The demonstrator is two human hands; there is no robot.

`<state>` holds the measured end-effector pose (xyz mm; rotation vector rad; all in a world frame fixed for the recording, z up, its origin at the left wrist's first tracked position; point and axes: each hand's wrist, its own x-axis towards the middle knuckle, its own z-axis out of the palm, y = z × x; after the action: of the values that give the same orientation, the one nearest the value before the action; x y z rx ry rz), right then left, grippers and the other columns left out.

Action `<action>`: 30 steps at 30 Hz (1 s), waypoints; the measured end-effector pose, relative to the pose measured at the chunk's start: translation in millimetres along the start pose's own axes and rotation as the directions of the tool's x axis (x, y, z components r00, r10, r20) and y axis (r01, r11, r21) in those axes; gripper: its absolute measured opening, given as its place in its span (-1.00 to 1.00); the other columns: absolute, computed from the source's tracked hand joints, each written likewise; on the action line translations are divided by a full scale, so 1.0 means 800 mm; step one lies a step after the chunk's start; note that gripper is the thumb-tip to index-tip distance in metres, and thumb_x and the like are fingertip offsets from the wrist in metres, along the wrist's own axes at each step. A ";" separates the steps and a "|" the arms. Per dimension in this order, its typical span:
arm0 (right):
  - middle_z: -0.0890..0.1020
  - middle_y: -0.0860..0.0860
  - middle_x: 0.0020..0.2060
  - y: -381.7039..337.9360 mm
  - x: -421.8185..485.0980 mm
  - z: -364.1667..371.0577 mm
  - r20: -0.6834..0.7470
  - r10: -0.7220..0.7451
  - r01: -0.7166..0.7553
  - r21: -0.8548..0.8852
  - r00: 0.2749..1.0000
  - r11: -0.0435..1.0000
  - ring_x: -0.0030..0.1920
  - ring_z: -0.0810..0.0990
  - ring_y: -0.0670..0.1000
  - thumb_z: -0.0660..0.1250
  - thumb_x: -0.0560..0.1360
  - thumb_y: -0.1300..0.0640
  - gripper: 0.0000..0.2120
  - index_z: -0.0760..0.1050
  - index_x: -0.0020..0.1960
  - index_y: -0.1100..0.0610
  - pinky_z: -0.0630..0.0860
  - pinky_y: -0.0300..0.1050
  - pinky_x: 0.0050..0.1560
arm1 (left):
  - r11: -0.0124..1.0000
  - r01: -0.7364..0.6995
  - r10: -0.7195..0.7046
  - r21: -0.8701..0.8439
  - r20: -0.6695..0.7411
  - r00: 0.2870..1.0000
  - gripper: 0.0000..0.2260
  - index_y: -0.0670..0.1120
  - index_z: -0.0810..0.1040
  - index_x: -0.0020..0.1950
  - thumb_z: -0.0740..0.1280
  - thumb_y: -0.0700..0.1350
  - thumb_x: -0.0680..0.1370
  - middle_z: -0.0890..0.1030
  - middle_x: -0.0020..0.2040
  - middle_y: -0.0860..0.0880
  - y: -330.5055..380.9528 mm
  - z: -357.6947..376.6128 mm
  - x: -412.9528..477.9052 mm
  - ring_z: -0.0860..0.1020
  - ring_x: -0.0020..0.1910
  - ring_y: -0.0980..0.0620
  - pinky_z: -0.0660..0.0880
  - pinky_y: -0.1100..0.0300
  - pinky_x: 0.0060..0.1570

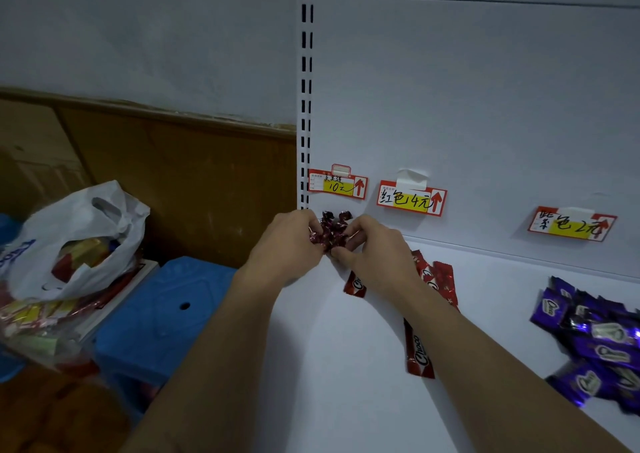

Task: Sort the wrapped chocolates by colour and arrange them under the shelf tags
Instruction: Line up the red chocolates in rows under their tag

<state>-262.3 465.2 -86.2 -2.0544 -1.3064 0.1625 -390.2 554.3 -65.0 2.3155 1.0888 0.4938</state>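
Note:
Both hands meet at the back left corner of the white shelf [346,366]. My left hand [291,244] and my right hand [374,248] together clasp a small bunch of dark red twist-wrapped chocolates [330,230], right under the leftmost price tag [337,184]. Red Choco bars [419,348] lie beneath my right forearm, below the middle tag [410,198]. A heap of purple wrapped chocolates [595,341] sits at the right, under the third tag [571,225].
Left of the shelf, a white plastic bag [72,241] with mixed sweets rests on packets on top of blue plastic stools [166,314]. A brown wooden wall panel [180,182] stands behind them. The slotted shelf upright [306,106] marks the shelf's left edge.

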 end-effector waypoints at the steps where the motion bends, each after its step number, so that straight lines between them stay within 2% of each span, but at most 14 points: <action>1: 0.63 -0.12 -0.22 0.000 0.000 0.001 -0.011 0.005 -0.005 0.015 1.000 1.000 -0.19 0.57 -0.09 0.47 0.41 -0.05 -0.74 0.46 -0.01 0.00 0.50 -0.11 -0.17 | 1.000 -0.002 0.001 -0.008 -0.018 1.000 -0.79 0.02 0.50 0.03 0.45 -0.16 0.48 0.58 0.01 -0.02 0.000 0.000 0.001 0.55 -0.08 0.05 0.54 0.23 -0.16; 4: 0.62 -0.11 -0.23 0.000 0.000 0.002 -0.025 0.004 -0.003 0.021 1.000 1.000 -0.18 0.58 -0.07 0.48 0.41 -0.03 -0.74 0.44 -0.04 0.01 0.54 -0.04 -0.13 | 1.000 0.004 -0.005 -0.024 -0.042 0.999 -0.76 0.02 0.46 0.02 0.48 -0.10 0.46 0.55 -0.10 0.01 -0.001 0.000 0.002 0.52 -0.18 0.08 0.42 0.30 -0.32; 6: 0.62 -0.11 -0.23 0.000 0.000 0.002 -0.026 0.005 -0.004 0.019 1.000 1.000 -0.18 0.58 -0.07 0.47 0.42 -0.04 -0.74 0.44 -0.04 0.00 0.54 -0.04 -0.13 | 0.999 0.018 -0.019 -0.037 -0.039 0.999 -0.73 0.01 0.46 0.06 0.49 -0.08 0.45 0.55 -0.12 0.01 0.000 0.002 0.003 0.52 -0.20 0.09 0.41 0.30 -0.33; 9: 0.62 -0.12 -0.23 -0.001 0.001 0.003 -0.024 0.005 -0.005 0.023 1.000 1.000 -0.19 0.57 -0.09 0.50 0.39 -0.08 -0.70 0.45 -0.04 -0.01 0.53 -0.08 -0.16 | 0.998 0.021 -0.025 -0.059 -0.066 0.997 -0.70 0.00 0.45 0.08 0.49 -0.11 0.45 0.58 -0.09 0.00 0.001 0.005 0.004 0.54 -0.19 0.10 0.48 0.26 -0.28; 11: 0.63 -0.12 -0.23 -0.002 0.001 0.003 -0.012 0.015 -0.015 0.025 1.000 1.000 -0.19 0.58 -0.09 0.50 0.38 -0.09 -0.68 0.46 -0.01 0.00 0.52 -0.10 -0.17 | 0.998 0.016 -0.021 -0.061 -0.091 0.996 -0.68 0.01 0.43 0.09 0.50 -0.09 0.44 0.55 -0.07 0.03 -0.001 0.003 0.004 0.51 -0.20 0.13 0.44 0.30 -0.29; 15: 0.63 -0.11 -0.18 -0.001 0.000 0.002 0.000 0.027 -0.027 0.021 1.000 0.999 -0.14 0.57 -0.06 0.49 0.41 -0.04 -0.69 0.47 0.06 0.01 0.50 -0.10 -0.15 | 0.999 0.022 -0.024 -0.047 -0.057 0.998 -0.43 -0.04 0.35 0.34 0.51 -0.04 0.42 0.50 0.15 0.01 -0.006 0.003 0.004 0.50 0.04 0.05 0.51 0.20 -0.04; 16: 0.62 -0.11 -0.16 0.000 -0.001 0.002 -0.006 0.026 -0.026 0.018 1.000 0.999 -0.13 0.57 -0.05 0.49 0.41 -0.03 -0.68 0.47 0.07 0.01 0.48 -0.12 -0.16 | 0.997 0.033 -0.035 -0.063 -0.039 0.999 -0.40 -0.05 0.34 0.38 0.51 -0.04 0.42 0.50 0.19 0.00 -0.007 0.004 0.004 0.50 0.05 0.06 0.50 0.22 -0.03; 18: 0.60 -0.12 -0.07 0.000 -0.001 0.002 -0.032 0.031 -0.031 0.020 0.999 0.999 -0.08 0.54 -0.06 0.50 0.40 -0.03 -0.65 0.48 0.11 0.01 0.43 -0.15 -0.14 | 0.994 0.046 -0.047 -0.102 -0.002 0.999 -0.43 -0.07 0.38 0.38 0.51 -0.06 0.43 0.53 0.17 0.02 -0.008 0.006 0.004 0.49 -0.04 0.13 0.42 0.36 -0.16; 21: 0.59 -0.12 0.02 0.000 0.000 0.004 -0.043 0.037 -0.037 0.009 0.998 0.999 -0.02 0.53 -0.05 0.50 0.39 -0.07 -0.56 0.48 0.21 0.01 0.46 -0.11 -0.03 | 0.991 0.035 -0.033 -0.125 0.020 0.999 -0.54 -0.09 0.48 0.30 0.50 -0.13 0.44 0.57 -0.07 0.10 -0.008 0.007 0.003 0.50 -0.21 0.23 0.35 0.43 -0.32; 23: 0.62 -0.11 0.04 0.001 0.000 0.005 -0.030 0.039 -0.039 -0.010 0.999 0.999 0.01 0.55 -0.04 0.49 0.40 -0.07 -0.54 0.47 0.24 0.01 0.49 -0.04 0.04 | 0.992 0.019 -0.018 -0.124 0.011 1.000 -0.57 -0.10 0.50 0.29 0.49 -0.16 0.45 0.58 -0.14 0.11 -0.008 0.009 0.002 0.53 -0.21 0.21 0.41 0.41 -0.29; 26: 0.64 -0.11 0.00 0.002 0.001 0.007 -0.028 0.045 -0.045 -0.004 0.999 0.999 -0.01 0.58 -0.04 0.48 0.41 -0.04 -0.57 0.46 0.21 0.01 0.49 -0.08 -0.02 | 0.996 0.000 -0.003 -0.090 -0.024 1.000 -0.60 -0.09 0.52 0.29 0.47 -0.16 0.46 0.62 -0.11 0.05 -0.007 0.012 0.002 0.57 -0.19 0.15 0.49 0.32 -0.24; 30: 0.64 -0.12 -0.04 0.002 -0.001 0.008 -0.024 0.042 -0.042 -0.001 0.999 0.999 -0.05 0.58 -0.05 0.48 0.42 -0.03 -0.64 0.48 0.14 0.01 0.46 -0.13 -0.08 | 0.998 -0.013 0.010 -0.069 -0.041 0.999 -0.57 -0.10 0.49 0.31 0.47 -0.13 0.47 0.58 -0.15 0.07 -0.003 0.014 0.001 0.55 -0.21 0.14 0.50 0.26 -0.19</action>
<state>-264.2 467.6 -92.5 -2.0798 -1.2505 0.1550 -385.5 553.2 -75.2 2.2621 1.0606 0.5758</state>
